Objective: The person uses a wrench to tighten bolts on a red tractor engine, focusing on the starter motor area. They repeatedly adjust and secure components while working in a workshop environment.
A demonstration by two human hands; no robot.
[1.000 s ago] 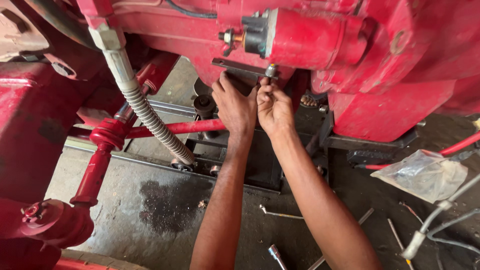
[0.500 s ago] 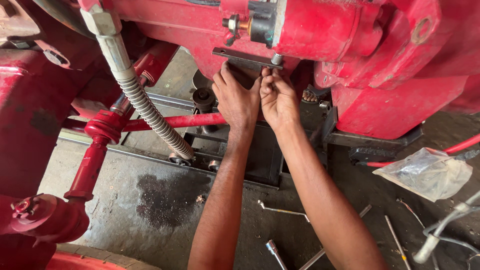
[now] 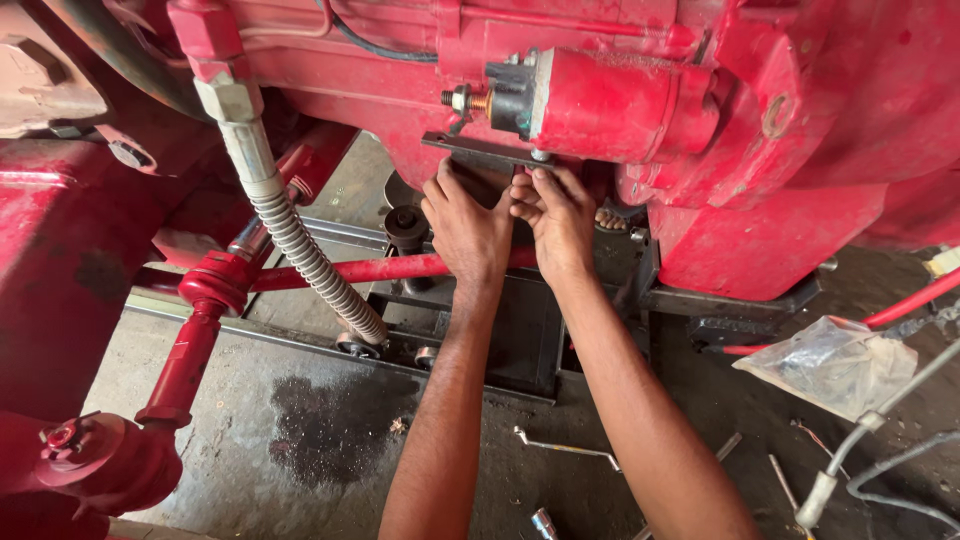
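Two bare hands work at a dark bracket under a red starter motor.

The left hand reaches up with its fingers spread and its fingertips against the underside of the flat dark bracket, which sits just below the red cylindrical motor on the machine's body. The right hand is beside it, touching it, fingers curled together at a small bolt on the bracket's right end; whether it truly pinches the bolt I cannot tell. A ribbed hose hangs to the left, a red rod crosses behind the wrists, and a plastic bag and a bent wrench lie on the floor.
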